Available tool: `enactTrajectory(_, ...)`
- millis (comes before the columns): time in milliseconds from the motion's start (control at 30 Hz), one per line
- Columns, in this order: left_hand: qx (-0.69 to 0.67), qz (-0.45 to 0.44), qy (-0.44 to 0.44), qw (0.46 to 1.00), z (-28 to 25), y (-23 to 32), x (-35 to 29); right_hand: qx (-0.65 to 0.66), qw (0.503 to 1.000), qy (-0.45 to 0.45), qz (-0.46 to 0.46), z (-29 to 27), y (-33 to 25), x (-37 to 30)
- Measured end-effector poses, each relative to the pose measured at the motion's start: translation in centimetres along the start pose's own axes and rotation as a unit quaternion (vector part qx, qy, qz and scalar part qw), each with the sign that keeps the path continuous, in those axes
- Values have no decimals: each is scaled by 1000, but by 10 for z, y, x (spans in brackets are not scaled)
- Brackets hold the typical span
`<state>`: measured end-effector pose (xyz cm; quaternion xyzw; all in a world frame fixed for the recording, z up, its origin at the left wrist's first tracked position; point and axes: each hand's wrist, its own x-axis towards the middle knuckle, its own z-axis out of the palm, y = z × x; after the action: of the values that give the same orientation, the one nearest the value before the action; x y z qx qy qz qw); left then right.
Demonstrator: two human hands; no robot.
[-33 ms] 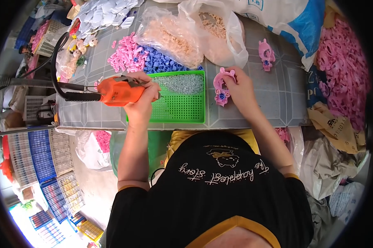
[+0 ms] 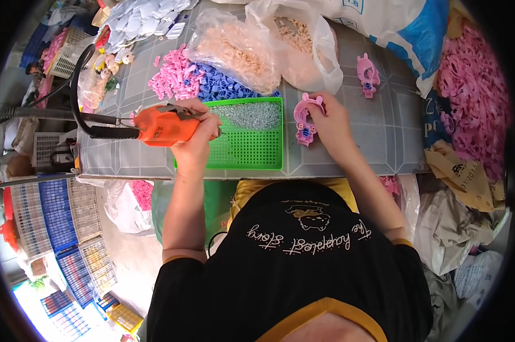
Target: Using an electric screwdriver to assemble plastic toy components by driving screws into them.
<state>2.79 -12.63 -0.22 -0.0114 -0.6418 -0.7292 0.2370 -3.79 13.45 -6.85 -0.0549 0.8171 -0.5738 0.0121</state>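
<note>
My left hand (image 2: 196, 139) is wrapped round an orange electric screwdriver (image 2: 161, 126), held over the left side of a green perforated tray (image 2: 246, 165). Small silvery pieces that look like screws (image 2: 251, 115) lie heaped along the tray's far side. To the right of the tray, my right hand (image 2: 331, 124) grips a pink plastic toy part (image 2: 304, 137) with rounded ears and a small blue piece at its lower end. My fingers hide some of its right edge. Farther right on the table lies a similar pink toy part (image 2: 368, 80).
Beyond the tray are piles of pink pieces (image 2: 177, 74) and blue pieces (image 2: 226, 84). Behind them stand two clear bags (image 2: 234, 51) of peach-coloured bits. White pieces (image 2: 146, 20) fill the far left. A cable (image 2: 74, 85) runs to the screwdriver. Pink parts (image 2: 474, 97) heap up at the right.
</note>
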Motion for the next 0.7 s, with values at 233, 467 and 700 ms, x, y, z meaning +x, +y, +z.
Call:
enactTrajectory(233, -18, 2, -14, 1000, -2, -3, 0, -88, 994, 65, -5, 2, 7, -1)
enactTrajectory(467, 54, 13, 5, 998, 1, 1, -7, -90, 992, 76, -40, 3, 13, -2)
enactTrajectory(700, 66, 32, -8, 997, 22, 22, -4, -108, 988, 89, -64, 1, 18, -1)
